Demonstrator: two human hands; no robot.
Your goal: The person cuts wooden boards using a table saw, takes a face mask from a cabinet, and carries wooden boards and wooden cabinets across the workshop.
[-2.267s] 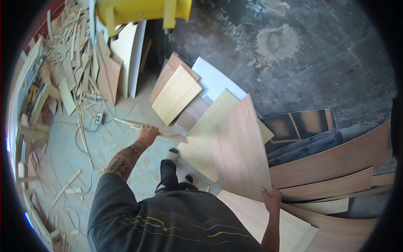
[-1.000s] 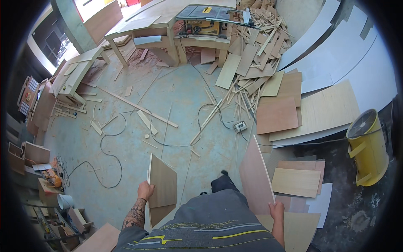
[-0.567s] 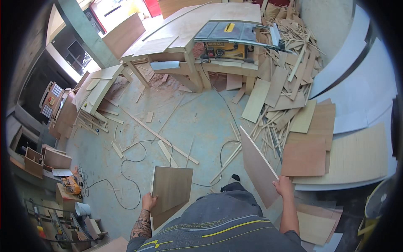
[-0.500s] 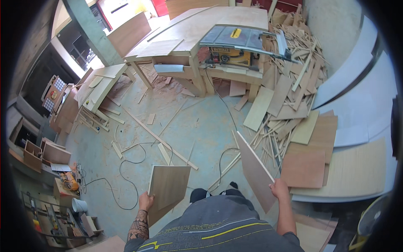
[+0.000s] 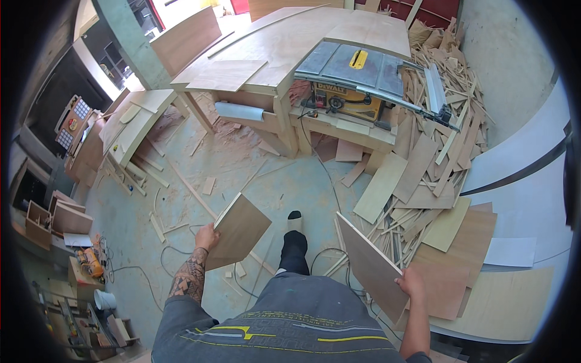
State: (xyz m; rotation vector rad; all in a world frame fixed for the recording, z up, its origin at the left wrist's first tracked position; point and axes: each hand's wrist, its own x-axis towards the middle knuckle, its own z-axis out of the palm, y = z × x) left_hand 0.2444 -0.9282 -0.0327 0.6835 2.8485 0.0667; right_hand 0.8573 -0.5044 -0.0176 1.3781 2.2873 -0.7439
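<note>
Fingers of the left hand [image 5: 207, 237] and right hand [image 5: 410, 282] each clamp one plywood panel's [image 5: 241, 230] lower edge.

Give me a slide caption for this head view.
Left hand and right hand each carry a plywood panel toward a table saw.

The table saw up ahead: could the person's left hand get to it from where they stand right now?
Probably not: the left hand grips a plywood panel, and the table saw stands well ahead across open floor.

Bright daylight, sharp, fisheye-bent dark rim
</note>
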